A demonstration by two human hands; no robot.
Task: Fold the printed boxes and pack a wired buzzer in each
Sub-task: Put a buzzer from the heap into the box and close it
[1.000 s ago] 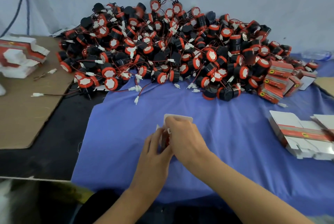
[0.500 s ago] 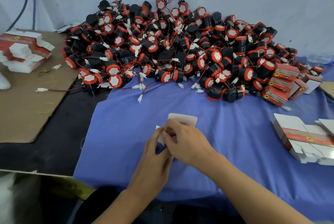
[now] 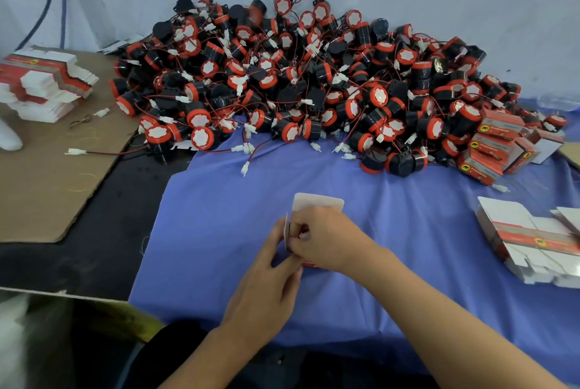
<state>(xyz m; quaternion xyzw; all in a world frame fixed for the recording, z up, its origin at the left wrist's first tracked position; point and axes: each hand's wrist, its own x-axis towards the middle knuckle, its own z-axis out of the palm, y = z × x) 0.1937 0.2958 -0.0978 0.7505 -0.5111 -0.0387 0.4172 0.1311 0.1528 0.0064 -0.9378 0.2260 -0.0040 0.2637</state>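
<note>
Closest to me, my left hand [image 3: 266, 288] and right hand [image 3: 329, 241] meet over one printed box [image 3: 317, 202] on the blue cloth [image 3: 219, 216] that covers part of the surface [image 3: 94, 250]. The fingers of both are curled onto it. The left ones pinch a white side flap, the right ones wrap over the body, and a rounded white flap stands up beyond my knuckles. So this box looks half formed, with one end open. I cannot tell whether a buzzer is inside, since my hands hide it.

Further out on my right lies a stack of flat blanks [image 3: 527, 241], not yet folded. Beyond it, at the far right, a small cluster of finished boxes [image 3: 496, 144] sits closed against the heap. Across the back, the pile of wired buzzers [image 3: 314, 84] is huge — black and red, leads tangled. Far left, on cardboard [image 3: 40, 184], a second stack of blanks [image 3: 47, 81] waits. By my reckoning only a handful are packed — nearly all the work remains.
</note>
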